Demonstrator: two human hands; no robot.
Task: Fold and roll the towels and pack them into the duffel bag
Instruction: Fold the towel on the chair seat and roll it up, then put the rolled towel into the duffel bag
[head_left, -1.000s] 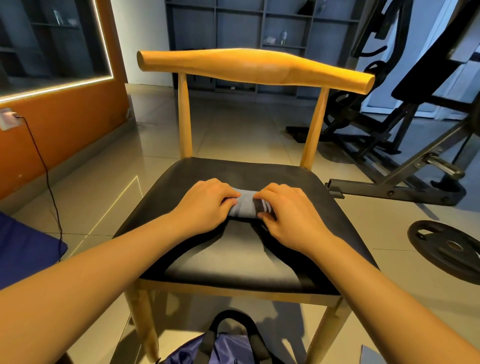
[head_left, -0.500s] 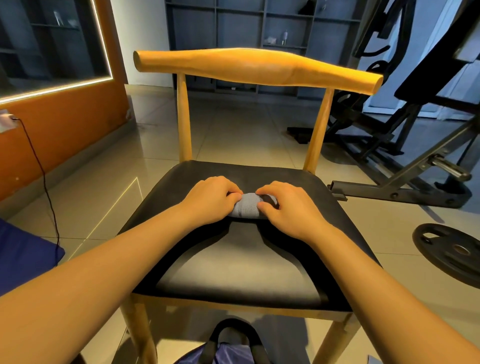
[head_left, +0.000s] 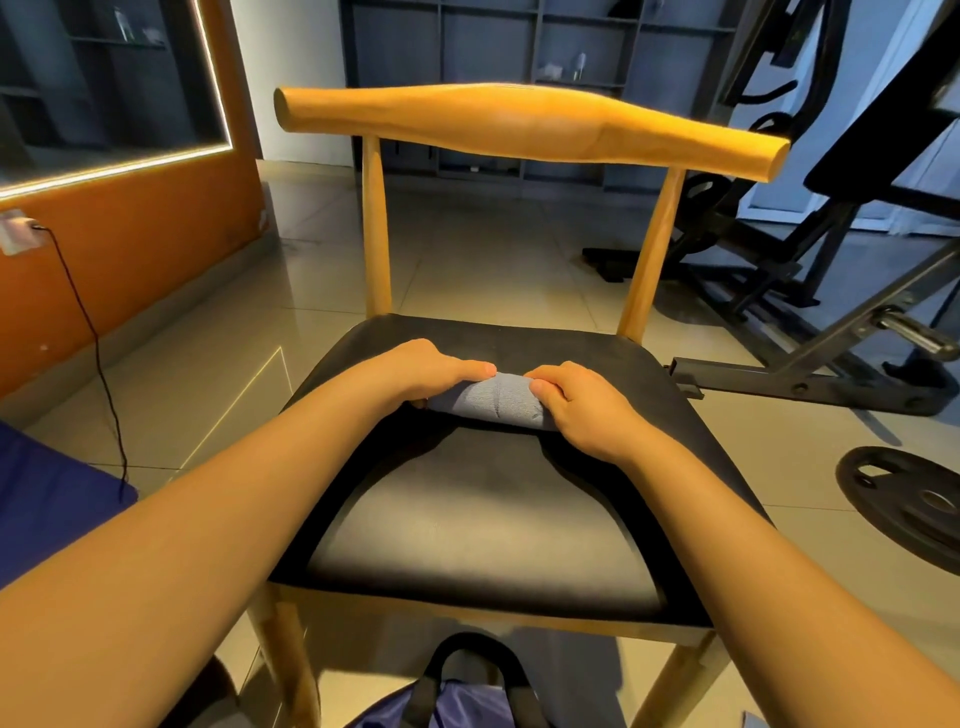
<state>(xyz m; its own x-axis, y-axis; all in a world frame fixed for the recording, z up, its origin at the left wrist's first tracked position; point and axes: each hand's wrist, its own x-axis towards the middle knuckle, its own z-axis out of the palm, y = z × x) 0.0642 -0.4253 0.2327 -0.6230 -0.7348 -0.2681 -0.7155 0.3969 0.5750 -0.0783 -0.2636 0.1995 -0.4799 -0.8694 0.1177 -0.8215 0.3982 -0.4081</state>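
Head view. Item: grey towel, rolled, lying across the chair seat toward its rear. Grip: left hand and right hand curl over its ends. Likely soft, light, apt to unroll; best gripped around the whole roll. Nearby: duffel bag on floor below.

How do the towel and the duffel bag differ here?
The towel is grey and rolled up; the duffel bag is dark blue with a black strap. The towel lies on the chair seat, gripped by the left hand and right hand; the duffel bag sits on the floor in front of it, untouched and cut off by the frame. Both are soft fabric.
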